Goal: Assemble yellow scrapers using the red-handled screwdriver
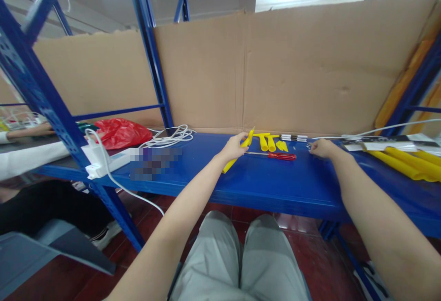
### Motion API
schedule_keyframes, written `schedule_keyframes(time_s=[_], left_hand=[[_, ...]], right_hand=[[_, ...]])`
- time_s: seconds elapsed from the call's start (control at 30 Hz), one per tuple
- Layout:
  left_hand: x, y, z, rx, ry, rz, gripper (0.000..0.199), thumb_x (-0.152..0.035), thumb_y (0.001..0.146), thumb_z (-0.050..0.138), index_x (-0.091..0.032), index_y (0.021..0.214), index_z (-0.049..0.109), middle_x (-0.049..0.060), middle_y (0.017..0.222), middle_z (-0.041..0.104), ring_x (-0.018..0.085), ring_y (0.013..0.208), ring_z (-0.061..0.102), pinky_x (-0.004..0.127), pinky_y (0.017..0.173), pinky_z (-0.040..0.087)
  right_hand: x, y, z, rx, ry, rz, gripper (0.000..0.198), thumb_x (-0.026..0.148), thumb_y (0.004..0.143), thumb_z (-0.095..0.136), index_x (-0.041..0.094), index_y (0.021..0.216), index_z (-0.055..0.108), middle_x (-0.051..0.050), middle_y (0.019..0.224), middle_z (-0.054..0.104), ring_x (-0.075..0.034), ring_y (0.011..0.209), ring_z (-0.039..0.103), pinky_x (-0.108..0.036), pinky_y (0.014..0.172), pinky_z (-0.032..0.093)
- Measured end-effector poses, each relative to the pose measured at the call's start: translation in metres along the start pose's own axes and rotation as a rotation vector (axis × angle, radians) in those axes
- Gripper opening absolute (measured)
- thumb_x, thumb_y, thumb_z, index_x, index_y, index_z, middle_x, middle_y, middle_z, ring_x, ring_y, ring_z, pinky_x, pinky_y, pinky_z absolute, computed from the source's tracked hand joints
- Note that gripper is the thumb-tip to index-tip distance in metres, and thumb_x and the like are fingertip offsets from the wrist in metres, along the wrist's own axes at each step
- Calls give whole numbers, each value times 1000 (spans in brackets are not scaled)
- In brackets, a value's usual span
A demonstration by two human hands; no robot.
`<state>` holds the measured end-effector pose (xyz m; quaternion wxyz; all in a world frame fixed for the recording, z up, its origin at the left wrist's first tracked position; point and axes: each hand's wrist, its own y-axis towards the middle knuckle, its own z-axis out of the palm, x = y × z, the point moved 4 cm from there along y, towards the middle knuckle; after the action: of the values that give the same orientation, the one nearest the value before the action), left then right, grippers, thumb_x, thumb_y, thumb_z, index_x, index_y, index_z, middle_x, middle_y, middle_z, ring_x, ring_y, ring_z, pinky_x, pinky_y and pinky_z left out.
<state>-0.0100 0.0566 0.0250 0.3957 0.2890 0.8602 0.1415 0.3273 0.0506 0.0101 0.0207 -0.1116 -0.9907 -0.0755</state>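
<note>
My left hand (234,147) is closed round a long yellow plastic piece (229,166), which tilts up past the fingertips. On the blue shelf top, my right hand (323,148) is down with its fingers bunched together beside several tiny metallic bits (308,145), perhaps screws. Whatever is between those fingers is too small to make out. Between the hands lies a screwdriver (282,156) with a red handle. Behind it are yellow tube-like parts (267,143) and a small yellow piece (282,146). Black and white rods (293,138) lie near the cardboard.
A cardboard wall (303,71) closes off the back. Yellow tubes (406,163) and flat strips (389,146) lie right. To the left are a white power strip (110,161), coiled white cable (172,136), a red bag (122,133) and a blue upright (51,80). Another person sits beyond it.
</note>
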Motion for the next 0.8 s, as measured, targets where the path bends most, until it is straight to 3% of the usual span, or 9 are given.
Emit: schedule_keyframes(time_s=[0.13, 0.27, 0.53, 0.67, 0.8], left_hand=[[-1, -1, 0, 7, -6, -7, 49, -4, 74, 64, -11, 122, 59, 15, 124, 63, 24, 107, 64, 40, 97, 48], [-2, -1, 1, 5, -19, -15, 49, -4, 74, 65, -9, 122, 59, 16, 124, 63, 24, 108, 63, 41, 96, 49], [2, 2, 1, 5, -60, 4, 46, -3, 72, 66, -12, 117, 62, 14, 122, 64, 24, 105, 64, 38, 92, 52], [3, 2, 2, -16, -140, -72, 47, -3, 74, 65, -14, 119, 60, 13, 125, 62, 17, 84, 69, 32, 76, 57], [-9, 4, 9, 5, -319, -147, 45, -4, 78, 63, -16, 121, 56, 13, 130, 57, 6, 59, 63, 23, 57, 55]], right_hand=[[0, 4, 6, -26, -17, 34, 12, 17, 73, 58, 17, 71, 70, -8, 69, 69, -21, 69, 66, -25, 61, 44], [-1, 1, 7, -44, -32, 95, 22, 18, 74, 55, 19, 88, 72, -10, 83, 72, -23, 81, 68, -27, 66, 47], [7, -9, 4, -41, -32, 149, 30, 20, 80, 50, 17, 101, 70, -15, 97, 71, -27, 93, 67, -32, 73, 49], [3, -6, 5, -63, -23, 148, 29, 20, 77, 53, 19, 99, 71, -12, 91, 71, -26, 89, 68, -32, 72, 50], [-4, -5, 3, -108, 30, 185, 26, 21, 77, 55, 21, 95, 73, -11, 89, 72, -25, 87, 68, -32, 73, 51]])
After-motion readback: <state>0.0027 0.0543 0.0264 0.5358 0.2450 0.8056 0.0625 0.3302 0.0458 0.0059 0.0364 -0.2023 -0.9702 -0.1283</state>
